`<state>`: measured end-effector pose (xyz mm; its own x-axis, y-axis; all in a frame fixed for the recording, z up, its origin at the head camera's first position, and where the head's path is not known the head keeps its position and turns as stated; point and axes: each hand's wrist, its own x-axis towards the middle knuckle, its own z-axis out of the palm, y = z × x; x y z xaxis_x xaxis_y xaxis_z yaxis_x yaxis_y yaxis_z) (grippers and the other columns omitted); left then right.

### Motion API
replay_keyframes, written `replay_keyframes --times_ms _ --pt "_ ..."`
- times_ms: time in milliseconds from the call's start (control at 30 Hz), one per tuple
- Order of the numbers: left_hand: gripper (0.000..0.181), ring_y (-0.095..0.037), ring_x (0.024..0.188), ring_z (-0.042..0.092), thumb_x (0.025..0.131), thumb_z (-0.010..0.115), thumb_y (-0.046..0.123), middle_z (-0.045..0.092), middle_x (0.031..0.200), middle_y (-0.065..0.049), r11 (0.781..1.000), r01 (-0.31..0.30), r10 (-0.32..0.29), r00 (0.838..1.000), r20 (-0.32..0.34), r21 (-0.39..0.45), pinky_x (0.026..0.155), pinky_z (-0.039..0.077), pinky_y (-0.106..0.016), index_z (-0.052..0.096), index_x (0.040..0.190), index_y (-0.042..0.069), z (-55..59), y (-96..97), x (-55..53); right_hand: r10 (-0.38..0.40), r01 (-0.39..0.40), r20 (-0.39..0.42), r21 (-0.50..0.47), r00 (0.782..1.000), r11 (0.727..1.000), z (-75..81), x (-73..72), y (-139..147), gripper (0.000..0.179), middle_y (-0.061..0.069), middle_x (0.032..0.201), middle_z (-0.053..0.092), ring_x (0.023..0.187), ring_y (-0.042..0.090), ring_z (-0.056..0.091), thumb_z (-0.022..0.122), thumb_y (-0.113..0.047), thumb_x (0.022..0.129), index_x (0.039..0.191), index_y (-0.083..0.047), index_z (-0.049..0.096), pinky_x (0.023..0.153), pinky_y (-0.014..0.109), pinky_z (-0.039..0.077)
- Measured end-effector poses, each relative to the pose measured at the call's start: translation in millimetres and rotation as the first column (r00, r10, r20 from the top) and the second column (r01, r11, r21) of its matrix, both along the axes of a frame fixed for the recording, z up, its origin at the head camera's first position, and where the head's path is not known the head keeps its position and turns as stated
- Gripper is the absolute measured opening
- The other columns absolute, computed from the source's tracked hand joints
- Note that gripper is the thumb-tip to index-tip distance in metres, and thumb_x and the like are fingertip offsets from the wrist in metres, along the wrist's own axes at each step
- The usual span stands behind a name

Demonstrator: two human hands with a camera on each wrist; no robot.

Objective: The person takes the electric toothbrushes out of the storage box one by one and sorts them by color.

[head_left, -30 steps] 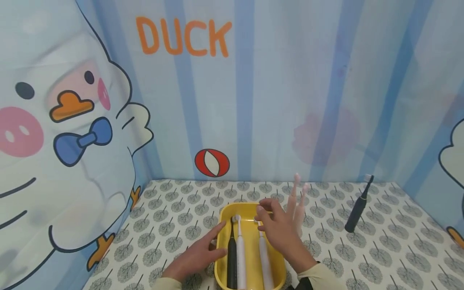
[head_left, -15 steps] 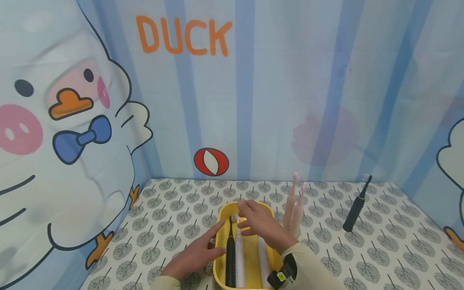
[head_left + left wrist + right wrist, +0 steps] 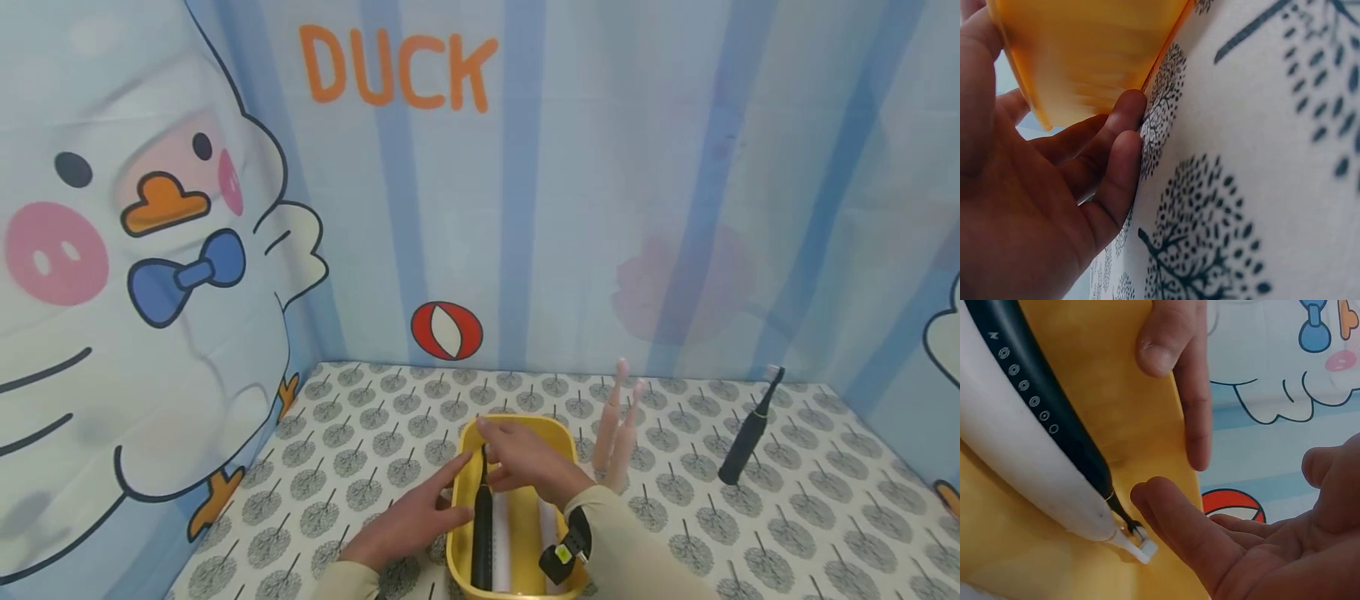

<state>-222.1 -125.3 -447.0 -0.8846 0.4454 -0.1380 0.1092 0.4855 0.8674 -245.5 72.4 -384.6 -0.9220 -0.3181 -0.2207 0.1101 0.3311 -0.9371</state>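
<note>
A yellow tray (image 3: 528, 533) holds a black electric toothbrush (image 3: 482, 542) along its left side, a white electric toothbrush (image 3: 500, 542) beside it, and another white toothbrush (image 3: 549, 525) at the right, partly covered by the right arm. My left hand (image 3: 416, 521) holds the tray's left wall, thumb (image 3: 1159, 356) inside the rim and fingers outside, as the wrist views show. Over the far left end of the tray is my right hand (image 3: 528, 462), holding nothing, its fingers just off the brush heads (image 3: 1145, 547). In the head view it hides those heads.
Two pink electric toothbrushes (image 3: 606, 433) stand upright right of the tray. Farther right stands another black toothbrush (image 3: 744, 446). The tree-patterned cloth (image 3: 360, 475) covers the table, and a duck-print curtain (image 3: 570, 208) closes off the back.
My right hand has moved left across the tray, from above the right white toothbrush to the heads of the left pair. The left hand stays at the tray wall. The head view has shifted slightly.
</note>
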Motion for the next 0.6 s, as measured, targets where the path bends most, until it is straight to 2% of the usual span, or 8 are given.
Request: replay_keyframes --times_ms 200,433,600 --pt "0.067 -0.024 0.113 0.049 0.088 0.057 0.045 0.040 0.139 -0.002 1.000 -0.004 0.004 1.000 -0.019 -0.007 0.086 0.043 -0.043 0.020 0.144 0.044 -0.8 0.3 -0.7 0.001 -0.002 0.006 0.044 1.000 0.999 -7.9 -2.1 -1.3 0.084 0.026 0.115 0.053 0.089 0.033 0.061 0.042 -0.063 0.087 0.137 0.005 0.035 0.072 0.041 0.052" --pt "0.067 -0.024 0.113 0.050 0.088 0.057 0.045 0.038 0.140 -0.002 1.000 0.000 0.000 1.000 -0.018 -0.007 0.085 0.044 -0.043 0.020 0.144 0.044 -2.2 0.8 -0.8 0.010 -0.008 -0.020 0.111 1.000 0.994 -8.1 -1.5 -5.0 0.083 0.023 0.110 0.054 0.086 0.032 0.061 0.041 -0.063 0.088 0.135 0.006 0.038 0.072 0.041 0.052" --pt "0.066 -0.023 0.114 0.049 0.088 0.056 0.045 0.040 0.139 -0.001 1.000 0.008 -0.008 1.000 -0.020 0.000 0.086 0.044 -0.042 0.019 0.143 0.045 -4.5 -0.1 -1.7 0.038 -0.033 -0.027 0.159 0.999 0.987 -9.7 -2.4 -8.8 0.084 0.023 0.113 0.054 0.089 0.033 0.061 0.040 -0.064 0.087 0.131 0.007 0.043 0.076 0.044 0.050"
